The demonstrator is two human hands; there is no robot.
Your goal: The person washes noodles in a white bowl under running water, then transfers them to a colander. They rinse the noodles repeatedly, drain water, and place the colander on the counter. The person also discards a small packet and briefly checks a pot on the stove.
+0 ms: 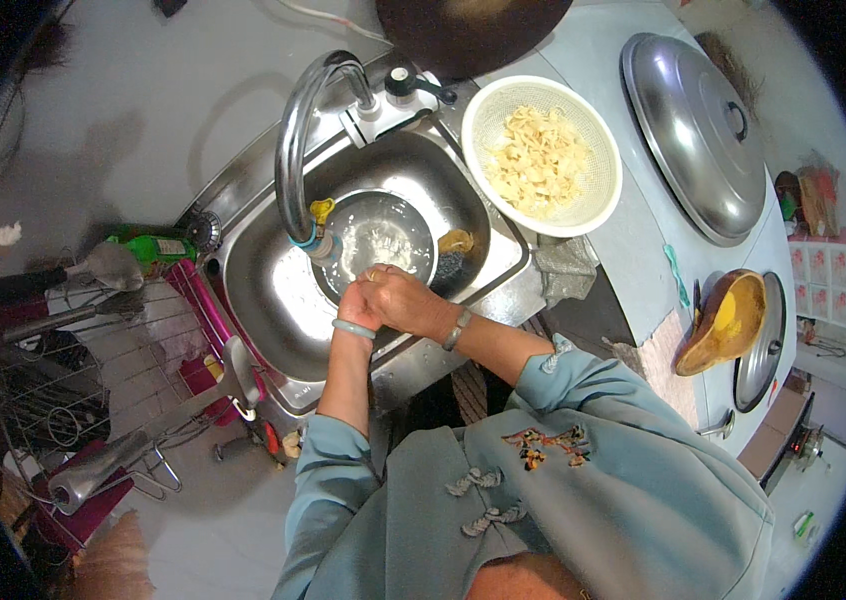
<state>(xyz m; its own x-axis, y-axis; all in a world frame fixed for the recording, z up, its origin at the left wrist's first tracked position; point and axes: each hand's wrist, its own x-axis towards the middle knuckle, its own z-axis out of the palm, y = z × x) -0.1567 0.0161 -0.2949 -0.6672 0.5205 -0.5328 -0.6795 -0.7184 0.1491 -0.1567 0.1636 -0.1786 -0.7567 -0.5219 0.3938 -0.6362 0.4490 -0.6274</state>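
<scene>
My left hand (357,306) and my right hand (406,298) are pressed together, the right one lying over the left. They are over the near rim of a round metal basin (430,279). Whether anything lies between the palms is hidden. The basin holds rippled water (382,236) and stands in a stainless steel sink (265,307). Above its left side hangs the outlet of a curved chrome faucet (295,150) with a yellow lever (322,208). In the sink to the basin's right lie a yellowish scrubber (456,241) and a dark scouring pad (448,264).
A white colander (603,199) of pale sliced food (539,161) stands right of the sink. Farther right are a large metal lid (693,135) and a gourd ladle (727,322). A wire rack (145,330) with utensils, including a metal ladle (160,427), stands at left.
</scene>
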